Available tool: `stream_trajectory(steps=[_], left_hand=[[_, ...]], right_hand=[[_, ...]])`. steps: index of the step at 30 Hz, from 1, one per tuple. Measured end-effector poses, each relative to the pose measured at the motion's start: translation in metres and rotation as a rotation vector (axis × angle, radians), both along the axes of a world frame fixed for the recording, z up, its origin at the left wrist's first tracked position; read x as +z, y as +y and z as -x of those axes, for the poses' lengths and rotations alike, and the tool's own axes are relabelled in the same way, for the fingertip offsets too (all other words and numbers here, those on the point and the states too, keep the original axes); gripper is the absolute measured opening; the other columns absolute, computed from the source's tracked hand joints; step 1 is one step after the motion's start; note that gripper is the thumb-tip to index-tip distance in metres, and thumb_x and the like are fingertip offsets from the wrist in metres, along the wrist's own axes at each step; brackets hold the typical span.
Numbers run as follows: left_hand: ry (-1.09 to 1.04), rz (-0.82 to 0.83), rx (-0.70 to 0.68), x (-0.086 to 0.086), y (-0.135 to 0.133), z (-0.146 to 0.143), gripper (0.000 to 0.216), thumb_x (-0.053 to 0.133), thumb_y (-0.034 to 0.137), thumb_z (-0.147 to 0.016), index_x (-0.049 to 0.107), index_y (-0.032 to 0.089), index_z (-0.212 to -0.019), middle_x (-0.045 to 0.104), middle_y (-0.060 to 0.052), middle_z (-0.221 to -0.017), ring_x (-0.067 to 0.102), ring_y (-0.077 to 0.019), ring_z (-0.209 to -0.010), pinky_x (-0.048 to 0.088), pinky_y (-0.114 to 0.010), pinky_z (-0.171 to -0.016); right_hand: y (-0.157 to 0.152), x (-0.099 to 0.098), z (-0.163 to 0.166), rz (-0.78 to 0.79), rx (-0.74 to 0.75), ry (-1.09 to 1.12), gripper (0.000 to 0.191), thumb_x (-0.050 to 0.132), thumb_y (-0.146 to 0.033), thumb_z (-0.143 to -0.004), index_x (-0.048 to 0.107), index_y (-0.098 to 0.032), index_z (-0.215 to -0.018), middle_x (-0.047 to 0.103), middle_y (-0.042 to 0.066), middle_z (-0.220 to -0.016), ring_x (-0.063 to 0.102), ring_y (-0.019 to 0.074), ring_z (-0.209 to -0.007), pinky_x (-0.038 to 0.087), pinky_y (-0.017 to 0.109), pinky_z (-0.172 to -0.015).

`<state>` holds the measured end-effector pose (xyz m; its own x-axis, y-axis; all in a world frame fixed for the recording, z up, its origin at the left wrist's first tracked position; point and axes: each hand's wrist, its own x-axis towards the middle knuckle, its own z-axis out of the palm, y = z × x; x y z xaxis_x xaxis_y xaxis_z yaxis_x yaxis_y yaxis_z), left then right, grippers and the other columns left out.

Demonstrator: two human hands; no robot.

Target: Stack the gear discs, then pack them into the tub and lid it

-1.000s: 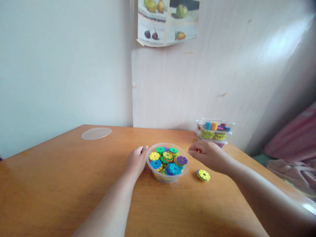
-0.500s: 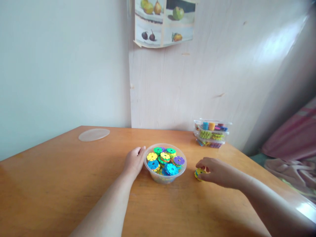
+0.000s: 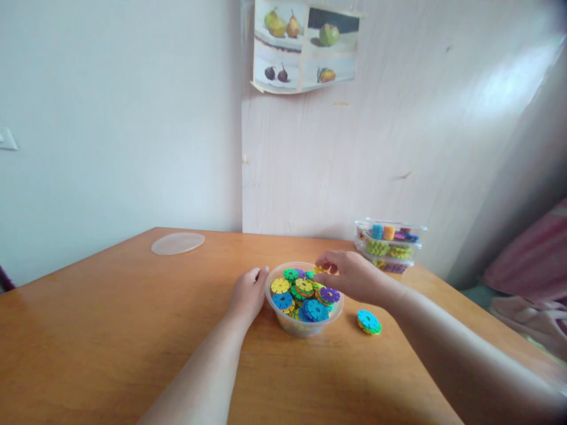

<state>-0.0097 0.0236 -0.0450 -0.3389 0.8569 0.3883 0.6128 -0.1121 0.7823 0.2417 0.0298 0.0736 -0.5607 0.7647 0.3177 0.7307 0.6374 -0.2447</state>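
A clear round plastic bowl (image 3: 305, 332) stands in front of me, filled with flower-shaped slotted plastic discs in yellow, green, blue, purple and orange. My left hand (image 3: 249, 293) grips the bowl's left rim, thumb on top. Over the bowl's right back rim is my right hand (image 3: 349, 275), thumb and fingers pinched on a yellow disc (image 3: 318, 270) that shows only in part. To the right of the bowl, a small pile of discs (image 3: 369, 321) lies on the table, a blue one on top and green and yellow beneath.
A flat translucent lid (image 3: 178, 243) lies at the back left of the wooden table (image 3: 110, 330). Stacked clear boxes (image 3: 390, 247) with colourful pieces stand at the back right. Fruit pictures (image 3: 305, 47) hang on the wall. Pink fabric (image 3: 529, 260) is beyond the table's right edge.
My right hand has moved left and up from the small pile to the bowl, carrying a yellow disc. A blue disc now tops the pile. My left hand stays on the bowl; the view has shifted slightly.
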Motion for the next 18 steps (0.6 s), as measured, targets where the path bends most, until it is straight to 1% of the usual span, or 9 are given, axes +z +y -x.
stream_trajectory(steps=[4,6,8,11,14,16,18], left_hand=[[-0.025,-0.009,-0.012,-0.001,0.000,0.000,0.047,0.041,0.055,-0.087,0.053,0.019,-0.060,0.054,0.001,-0.057,0.048,-0.0135,-0.057,0.023,-0.025,-0.052],[-0.019,-0.008,-0.012,-0.001,0.000,0.000,0.047,0.040,0.055,-0.087,0.054,0.019,-0.062,0.056,0.001,-0.058,0.049,-0.0137,-0.058,0.024,-0.025,-0.052],[-0.013,-0.005,-0.008,0.000,0.000,-0.001,0.047,0.040,0.055,-0.088,0.054,0.019,-0.061,0.056,0.001,-0.058,0.050,-0.0138,-0.058,0.025,-0.025,-0.052],[-0.006,0.002,-0.003,0.002,-0.001,-0.001,0.047,0.041,0.055,-0.087,0.050,0.019,-0.059,0.054,0.001,-0.057,0.049,-0.0135,-0.057,0.024,-0.025,-0.052],[0.002,0.012,-0.005,0.003,-0.002,0.000,0.047,0.041,0.056,-0.087,0.047,0.019,-0.058,0.050,0.002,-0.055,0.047,-0.0132,-0.057,0.023,-0.025,-0.052],[0.016,0.022,-0.007,0.004,-0.002,0.000,0.048,0.040,0.057,-0.087,0.046,0.019,-0.058,0.049,0.002,-0.054,0.046,-0.0131,-0.056,0.022,-0.025,-0.053],[0.037,0.029,-0.005,0.004,-0.001,0.001,0.048,0.039,0.057,-0.087,0.046,0.019,-0.058,0.048,0.002,-0.053,0.045,-0.0129,-0.055,0.022,-0.025,-0.052]], right_hand=[[0.017,0.000,0.038,0.013,-0.004,-0.031,0.036,0.062,-0.051,-0.077,0.067,-0.022,-0.098,0.070,0.003,-0.091,0.063,0.0186,-0.080,0.043,0.027,-0.066],[0.024,-0.001,0.046,0.017,-0.030,-0.041,0.039,0.062,-0.052,-0.077,0.067,-0.022,-0.101,0.071,0.003,-0.092,0.063,0.0192,-0.081,0.043,0.027,-0.067],[0.026,0.000,0.044,-0.002,-0.049,-0.046,0.036,0.059,-0.050,-0.079,0.067,-0.022,-0.100,0.071,0.004,-0.092,0.063,0.0188,-0.081,0.042,0.026,-0.066],[0.021,0.002,0.025,-0.028,-0.056,-0.045,0.025,0.055,-0.042,-0.083,0.067,-0.022,-0.093,0.070,0.003,-0.088,0.062,0.0171,-0.077,0.040,0.025,-0.063],[0.011,0.000,-0.008,-0.014,-0.080,-0.068,0.023,0.051,-0.038,-0.085,0.066,-0.021,-0.086,0.069,0.003,-0.083,0.060,0.0163,-0.073,0.039,0.026,-0.060],[0.007,-0.007,-0.032,0.030,-0.098,-0.101,0.024,0.050,-0.039,-0.086,0.066,-0.021,-0.085,0.068,0.003,-0.081,0.060,0.0164,-0.071,0.039,0.026,-0.060],[0.004,-0.017,-0.057,0.115,-0.104,-0.136,0.027,0.052,-0.042,-0.085,0.067,-0.020,-0.091,0.068,0.004,-0.086,0.061,0.0174,-0.074,0.040,0.027,-0.062]])
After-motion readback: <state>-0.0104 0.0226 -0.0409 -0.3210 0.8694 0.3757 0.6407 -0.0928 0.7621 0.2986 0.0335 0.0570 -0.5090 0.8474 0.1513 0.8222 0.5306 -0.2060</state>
